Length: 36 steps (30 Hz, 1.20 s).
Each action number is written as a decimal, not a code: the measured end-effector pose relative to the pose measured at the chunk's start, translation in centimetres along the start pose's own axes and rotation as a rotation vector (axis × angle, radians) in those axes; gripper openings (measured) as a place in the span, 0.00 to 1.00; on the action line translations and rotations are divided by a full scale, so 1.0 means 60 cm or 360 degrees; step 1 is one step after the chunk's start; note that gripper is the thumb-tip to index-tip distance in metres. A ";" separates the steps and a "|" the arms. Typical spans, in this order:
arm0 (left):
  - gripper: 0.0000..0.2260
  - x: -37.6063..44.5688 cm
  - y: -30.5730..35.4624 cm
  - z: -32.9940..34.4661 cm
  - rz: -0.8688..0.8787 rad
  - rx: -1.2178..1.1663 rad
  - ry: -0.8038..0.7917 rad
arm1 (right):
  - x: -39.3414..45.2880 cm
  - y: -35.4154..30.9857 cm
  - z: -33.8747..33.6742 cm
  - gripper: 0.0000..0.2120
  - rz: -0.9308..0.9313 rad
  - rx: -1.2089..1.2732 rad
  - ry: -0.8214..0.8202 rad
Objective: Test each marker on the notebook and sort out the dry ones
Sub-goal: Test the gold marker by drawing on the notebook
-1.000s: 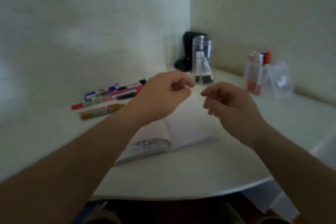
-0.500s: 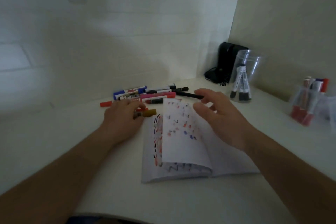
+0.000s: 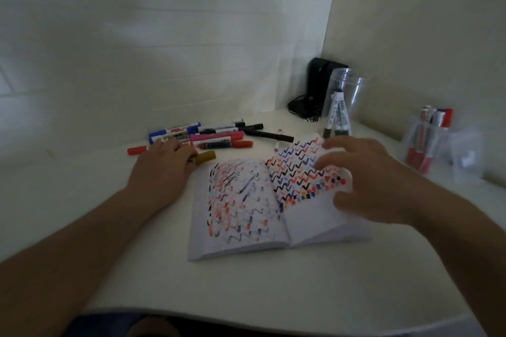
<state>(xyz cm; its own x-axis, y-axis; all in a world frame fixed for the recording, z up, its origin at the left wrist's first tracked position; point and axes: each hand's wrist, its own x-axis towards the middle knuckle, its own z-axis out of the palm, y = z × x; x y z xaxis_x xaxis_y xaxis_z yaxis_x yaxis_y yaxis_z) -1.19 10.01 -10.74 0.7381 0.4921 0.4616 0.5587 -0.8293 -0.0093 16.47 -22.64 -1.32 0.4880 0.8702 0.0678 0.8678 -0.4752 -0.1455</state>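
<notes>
On the white corner worktop (image 3: 273, 295), I have the notebook (image 3: 246, 216) lying open between my two hands, both pages crowded with red, blue and black test strokes, which I judge leaves only the lower right page for fresh marks. My right hand (image 3: 367, 180) rests palm-down on the right page, fingers (image 3: 325, 161) spread and nearly straight, pressing the paper flat rather than gripping it; that hold, I judge, keeps the page from springing up while a marker is fetched. My left hand (image 3: 164, 167) reaches forward with the forearm low over the worktop, its fingers curled round a mustard-capped marker (image 3: 206, 157) whose cap pokes out just beside the notebook's top left corner. Behind that hand lies the row of untested markers (image 3: 216, 134), side by side near the wall, with a thin black pen (image 3: 269, 135) angled off their right end. Two sorting places stand well apart to the right: a tall clear cup (image 3: 345, 96) holding a couple of markers tip-down, and a smaller clear holder (image 3: 423, 142) with red and blue ones. Which takes the dry markers I cannot tell.
</notes>
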 end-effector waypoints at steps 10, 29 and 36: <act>0.13 0.017 0.103 -0.120 -0.0001 -0.0531 -0.0104 | 0.040 0.011 0.042 0.19 -0.0054 -0.0005 0.0127; 0.11 0.043 0.250 -0.023 0.0452 -0.0956 -0.0417 | 0.146 0.039 0.111 0.20 -0.0020 0.2193 0.0460; 0.13 0.045 0.257 -0.017 0.0583 -0.0961 -0.0464 | 0.151 0.019 0.121 0.05 0.0043 0.2436 0.0230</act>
<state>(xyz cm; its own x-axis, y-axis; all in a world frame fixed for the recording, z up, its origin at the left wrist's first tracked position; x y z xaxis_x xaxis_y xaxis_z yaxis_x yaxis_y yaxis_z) 9.01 -1.70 -8.76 0.9532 0.1379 0.2689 0.0168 -0.9126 0.4084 21.20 -14.37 -8.05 0.5848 0.8011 0.1275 -0.0224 0.1731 -0.9847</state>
